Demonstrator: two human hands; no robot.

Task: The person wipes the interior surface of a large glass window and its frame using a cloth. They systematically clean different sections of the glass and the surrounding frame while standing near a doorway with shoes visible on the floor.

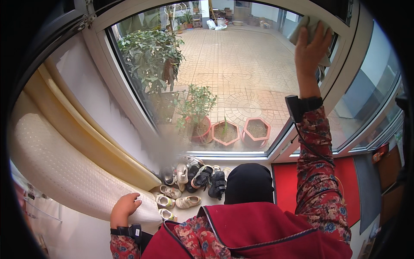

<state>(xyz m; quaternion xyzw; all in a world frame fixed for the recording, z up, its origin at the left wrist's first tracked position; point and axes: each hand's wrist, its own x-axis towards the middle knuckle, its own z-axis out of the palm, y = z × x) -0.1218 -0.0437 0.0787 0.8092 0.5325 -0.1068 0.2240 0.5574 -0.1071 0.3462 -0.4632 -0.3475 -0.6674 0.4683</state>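
At the upper right of the window, my right hand (312, 48) presses a pale grey cloth (299, 30) against the corner where glass and white frame meet. Part of the cloth hangs down behind the hand. My left hand (126, 207) is low on the left with its fingers loosely bent and apart, holding nothing. Behind it hangs a white patterned curtain (74, 165); whether the fingers touch it, I cannot tell. The large window pane (210, 58) stands before me, with a blurred smudge at its lower left.
Several shoes (181, 174) crowd the floor below the window. A yellow curtain (93, 126) hangs at the left. On the right lies a red mat (347, 187). Outside the glass stand potted plants (200, 128) and a leafy bush (148, 58) on a tiled courtyard (233, 71).
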